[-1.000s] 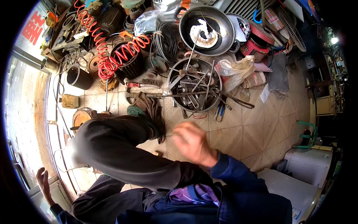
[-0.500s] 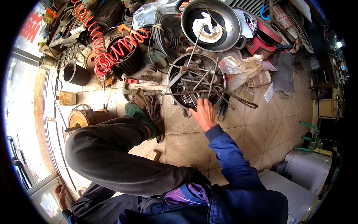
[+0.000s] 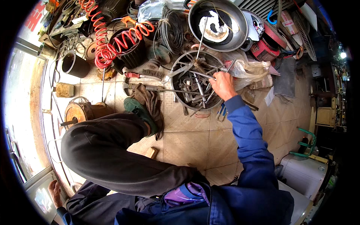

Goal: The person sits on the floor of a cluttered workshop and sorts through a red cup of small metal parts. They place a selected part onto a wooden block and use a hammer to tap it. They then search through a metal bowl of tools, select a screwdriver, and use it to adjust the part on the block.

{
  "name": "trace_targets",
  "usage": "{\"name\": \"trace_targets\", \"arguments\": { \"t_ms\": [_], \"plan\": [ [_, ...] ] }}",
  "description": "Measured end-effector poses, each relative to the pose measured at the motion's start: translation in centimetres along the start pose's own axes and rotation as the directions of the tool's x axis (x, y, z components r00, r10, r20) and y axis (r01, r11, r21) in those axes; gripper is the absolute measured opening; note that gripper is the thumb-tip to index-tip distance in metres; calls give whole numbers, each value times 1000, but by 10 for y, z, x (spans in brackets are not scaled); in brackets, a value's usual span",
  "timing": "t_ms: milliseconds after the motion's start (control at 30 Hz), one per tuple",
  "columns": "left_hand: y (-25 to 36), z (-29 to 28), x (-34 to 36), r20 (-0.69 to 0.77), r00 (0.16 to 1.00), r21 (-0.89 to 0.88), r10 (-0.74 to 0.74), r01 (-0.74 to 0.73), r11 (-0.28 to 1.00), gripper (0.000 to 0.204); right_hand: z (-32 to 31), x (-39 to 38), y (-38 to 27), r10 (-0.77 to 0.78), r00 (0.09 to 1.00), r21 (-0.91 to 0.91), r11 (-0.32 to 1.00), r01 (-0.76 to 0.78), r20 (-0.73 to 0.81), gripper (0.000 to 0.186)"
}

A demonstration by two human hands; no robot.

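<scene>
I'm watching the R hand from above; it's sitting over the R side of a round metal basin, and its fingers are curling round a metal rod — grasping it, tho the undersides are hiding from view. The rod is lying in the upper part of the basin, across the heap of tools; its long axis is slanting gently, running from the fingers up & to the L, w/ the far end pointing at the basin's upper L side. It's looking slim, straight & silvery-grey, catching some light on top.

The L hand is showing small at the lower L rim, near a white panel — I'm not able to tell if its fingers are clenched or released.

Just R of the basin a clear plastic bag is bunching up; below, blue-handled pliers are lying on the tiled floor. A wide pan is sitting beyond, holding white stuff, & a red-handled brush is lying to the L.
</scene>
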State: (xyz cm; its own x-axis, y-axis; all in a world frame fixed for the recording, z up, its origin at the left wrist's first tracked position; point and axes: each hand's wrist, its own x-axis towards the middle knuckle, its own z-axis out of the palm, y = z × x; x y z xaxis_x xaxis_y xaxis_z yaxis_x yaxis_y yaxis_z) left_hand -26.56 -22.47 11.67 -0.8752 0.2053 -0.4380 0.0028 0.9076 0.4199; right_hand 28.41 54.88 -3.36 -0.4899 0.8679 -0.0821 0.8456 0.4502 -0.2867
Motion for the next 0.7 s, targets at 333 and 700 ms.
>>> {"name": "trace_targets", "arguments": {
  "t_ms": [333,700],
  "plan": [
    [-13,-2,-3,-15,1000,-39,8,-8,999,31,-5,50,17,186,979,-79,978,-193,-87,27],
    [-13,-3,-4,-5,997,-32,-79,78,996,33,-2,38,33,172,982,-63,982,-177,-75,32]
  ]
}}
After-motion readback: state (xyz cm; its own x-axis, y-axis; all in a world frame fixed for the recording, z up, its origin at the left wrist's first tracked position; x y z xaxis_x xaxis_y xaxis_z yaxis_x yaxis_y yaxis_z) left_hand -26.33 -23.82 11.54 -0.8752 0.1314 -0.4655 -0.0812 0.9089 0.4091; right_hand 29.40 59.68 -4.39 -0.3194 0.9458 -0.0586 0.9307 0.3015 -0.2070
